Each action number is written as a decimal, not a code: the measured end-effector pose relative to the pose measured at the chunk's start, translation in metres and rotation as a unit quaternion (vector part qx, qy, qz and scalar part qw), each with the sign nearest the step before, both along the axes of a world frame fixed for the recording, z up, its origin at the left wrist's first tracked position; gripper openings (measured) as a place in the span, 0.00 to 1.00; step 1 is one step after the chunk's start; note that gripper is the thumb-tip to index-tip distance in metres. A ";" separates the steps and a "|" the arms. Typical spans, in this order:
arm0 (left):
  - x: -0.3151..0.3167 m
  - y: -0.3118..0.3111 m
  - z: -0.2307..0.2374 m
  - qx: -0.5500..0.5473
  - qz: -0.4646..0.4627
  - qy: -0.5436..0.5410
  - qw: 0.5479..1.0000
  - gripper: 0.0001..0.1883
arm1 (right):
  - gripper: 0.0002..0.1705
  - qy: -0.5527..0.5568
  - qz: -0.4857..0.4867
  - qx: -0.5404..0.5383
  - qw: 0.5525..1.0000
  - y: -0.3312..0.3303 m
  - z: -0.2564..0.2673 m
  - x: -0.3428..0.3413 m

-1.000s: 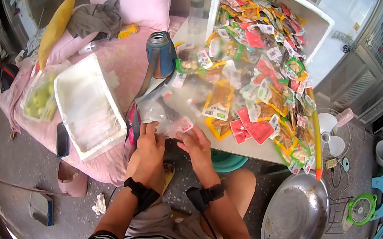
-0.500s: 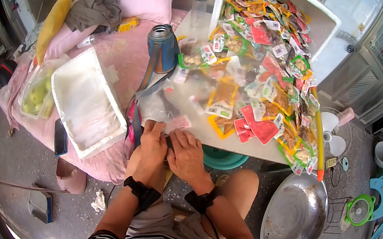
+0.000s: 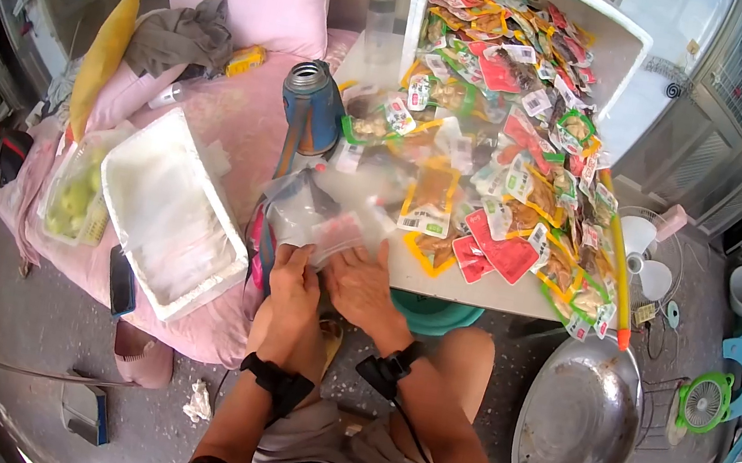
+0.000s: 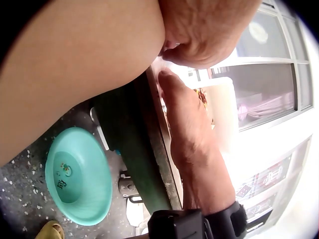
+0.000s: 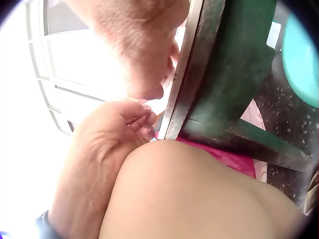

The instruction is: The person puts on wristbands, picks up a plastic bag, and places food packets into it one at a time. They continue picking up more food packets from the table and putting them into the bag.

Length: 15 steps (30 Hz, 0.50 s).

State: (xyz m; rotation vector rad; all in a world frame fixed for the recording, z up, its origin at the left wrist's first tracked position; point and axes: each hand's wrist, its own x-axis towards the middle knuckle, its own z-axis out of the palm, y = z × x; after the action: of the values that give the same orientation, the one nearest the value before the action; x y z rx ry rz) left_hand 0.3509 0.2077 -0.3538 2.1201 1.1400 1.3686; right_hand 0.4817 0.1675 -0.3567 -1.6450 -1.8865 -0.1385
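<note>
At the table's near left edge in the head view lies a clear plastic bag [image 3: 298,208] with a pink-printed part [image 3: 338,234]. My left hand [image 3: 292,295] pinches its near edge with curled fingers, also seen in the right wrist view, where the left hand [image 5: 102,134] has thumb and fingers together. Beside it my right hand [image 3: 363,291] rests on the bag's near right corner, one finger pointing up and away. The left wrist view shows the right hand [image 4: 192,129] close to the left hand [image 4: 207,32]; the bag is mostly hidden there.
Colourful food packets [image 3: 539,196] cover the table's right side and spill from a white foam box [image 3: 631,54]. A blue flask [image 3: 312,114] stands behind the bag. Left is a white foam tray [image 3: 169,208] on a pink bed; right, a metal basin [image 3: 575,432]; below the table, a green basin [image 3: 435,316].
The right hand was lifted with spread fingers a second ago, then came in beside the left hand; now it lies on the bag. The bag's printed part has shifted slightly left.
</note>
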 end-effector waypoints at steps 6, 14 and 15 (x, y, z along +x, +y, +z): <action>-0.003 -0.003 -0.003 0.016 0.053 -0.001 0.998 0.19 | 0.08 0.137 0.017 0.161 0.977 -0.013 0.021 0.017; 0.001 -0.009 0.003 0.034 0.033 -0.020 0.999 0.10 | 0.07 0.070 -0.168 0.139 0.973 -0.022 0.021 0.083; 0.002 -0.009 0.003 0.034 0.033 -0.017 0.999 0.10 | 0.08 0.038 -0.145 0.126 0.981 -0.020 0.016 0.085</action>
State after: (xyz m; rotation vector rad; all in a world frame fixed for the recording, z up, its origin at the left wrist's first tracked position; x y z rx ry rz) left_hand 0.3525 0.1988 -0.3511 2.1137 1.1751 1.4879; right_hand 0.5670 0.1478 -0.3407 -1.7109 -1.4949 -0.4115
